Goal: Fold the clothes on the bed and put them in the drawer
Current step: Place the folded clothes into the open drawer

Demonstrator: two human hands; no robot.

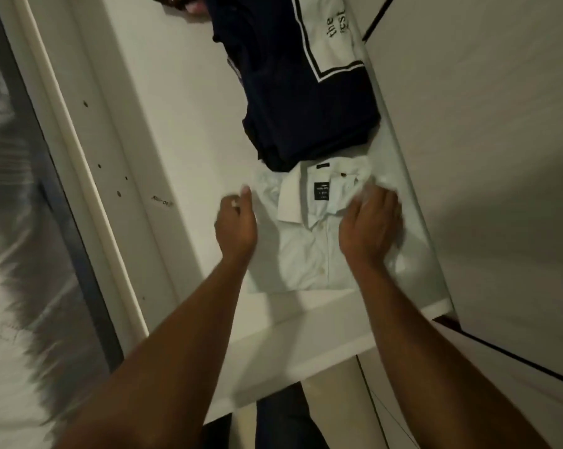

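Note:
A folded white collared shirt [306, 247] with a black neck label lies in the near end of the open white drawer [183, 131]. My left hand [236, 223] is at the shirt's left edge, fingers curled, blurred by motion. My right hand [371, 226] lies over the shirt's right shoulder, its fingers bunching the white cloth there. Behind the shirt sits a folded navy garment [293, 102] with a white printed panel.
The drawer's white front panel [290, 348] runs across below the shirt. White cabinet fronts [484, 140] stand to the right. Another dark garment [176, 0] peeks in at the drawer's far end. A pale floor [11, 286] lies to the left.

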